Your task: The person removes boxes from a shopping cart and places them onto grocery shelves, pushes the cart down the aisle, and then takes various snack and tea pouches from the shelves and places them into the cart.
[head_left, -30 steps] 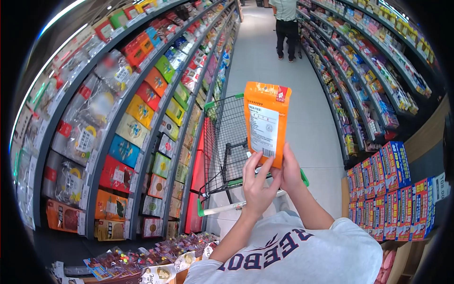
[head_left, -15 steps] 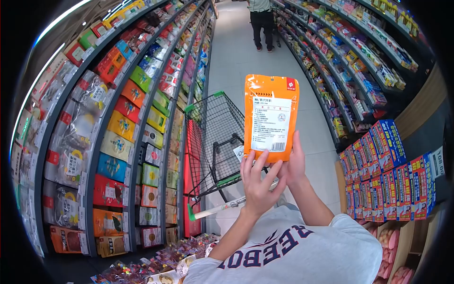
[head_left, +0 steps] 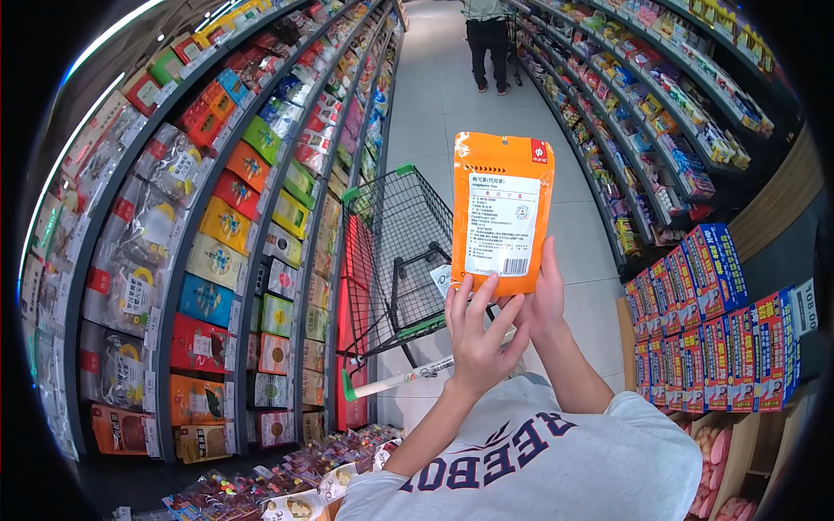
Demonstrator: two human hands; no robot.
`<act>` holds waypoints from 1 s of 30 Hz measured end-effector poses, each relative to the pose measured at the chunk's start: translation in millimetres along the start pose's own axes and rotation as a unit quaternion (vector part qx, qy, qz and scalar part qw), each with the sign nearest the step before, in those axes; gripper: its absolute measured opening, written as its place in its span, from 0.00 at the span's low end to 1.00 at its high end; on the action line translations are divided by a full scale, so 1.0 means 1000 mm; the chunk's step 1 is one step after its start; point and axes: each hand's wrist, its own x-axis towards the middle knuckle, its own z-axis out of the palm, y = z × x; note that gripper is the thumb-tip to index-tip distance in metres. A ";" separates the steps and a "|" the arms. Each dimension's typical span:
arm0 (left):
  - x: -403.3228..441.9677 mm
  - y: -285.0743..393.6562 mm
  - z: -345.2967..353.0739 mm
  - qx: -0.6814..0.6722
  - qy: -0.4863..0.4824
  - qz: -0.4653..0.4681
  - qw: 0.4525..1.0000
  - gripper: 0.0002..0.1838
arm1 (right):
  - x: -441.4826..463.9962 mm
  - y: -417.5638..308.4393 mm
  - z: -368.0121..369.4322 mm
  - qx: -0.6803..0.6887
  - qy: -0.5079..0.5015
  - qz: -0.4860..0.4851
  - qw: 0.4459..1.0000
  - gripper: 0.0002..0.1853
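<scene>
An orange tea pouch (head_left: pixel 546 208) stands upright in front of me, its white printed label and barcode facing me. My right hand (head_left: pixel 545 300) grips it at the lower right corner, the thumb along the edge and the other fingers hidden behind. On the lower front edge rest the fingertips of my left hand (head_left: pixel 480 339), its thumb apart from the pouch near the right hand. Behind the pouch stands a black wire shopping cart (head_left: pixel 395 247) with green corners; its pale handle (head_left: pixel 404 379) lies left of my left hand, untouched.
Shelves of bagged snacks (head_left: pixel 208 269) line the left side, and more packed shelves (head_left: pixel 608 130) the right. Stacked blue and red boxes (head_left: pixel 695 330) stand at the near right. Small wrapped candies (head_left: pixel 261 482) lie at the lower left. Down the aisle stands a person (head_left: pixel 488 48).
The pouch and both hands have shifted very slightly right in view, with the grip unchanged. The label print looks sharper now.
</scene>
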 end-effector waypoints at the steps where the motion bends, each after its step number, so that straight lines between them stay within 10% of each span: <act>1: 0.000 -0.001 0.000 0.001 0.001 -0.001 1.000 0.25 | 0.001 0.001 0.000 0.007 -0.003 0.001 1.000 0.39; 30: 0.001 -0.006 0.003 0.011 -0.009 -0.007 1.000 0.24 | 0.008 0.005 -0.007 0.034 0.000 0.006 0.999 0.40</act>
